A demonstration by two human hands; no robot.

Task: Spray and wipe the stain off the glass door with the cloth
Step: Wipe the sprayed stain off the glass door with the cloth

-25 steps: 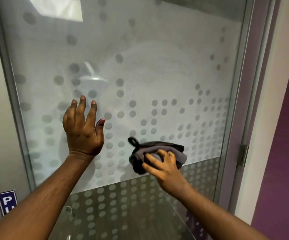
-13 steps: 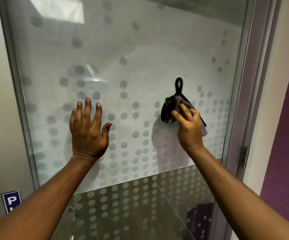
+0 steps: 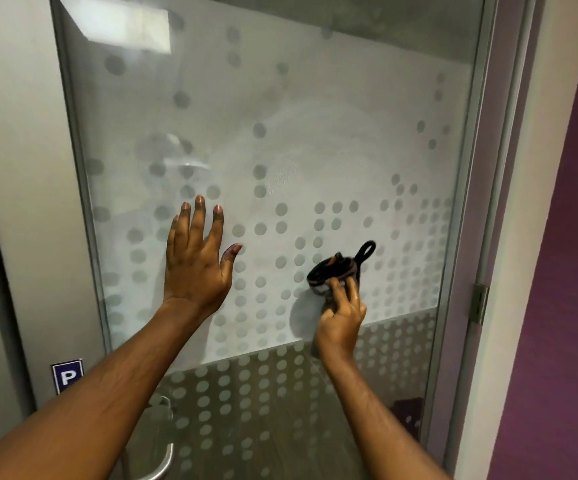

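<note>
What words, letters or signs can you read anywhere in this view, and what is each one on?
"P": white letter on a small blue sign fixed to the grey panel left of the glass door; the sign's lower edge is hidden by the left forearm.
A faint mark on the frosted glass is too blurred to read.

dark bunched cloth pressed against the frosted, dotted glass door.

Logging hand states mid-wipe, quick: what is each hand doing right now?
Left hand: open, flat against the glass door.
Right hand: closed on the cloth, pressing it to the glass.
</note>
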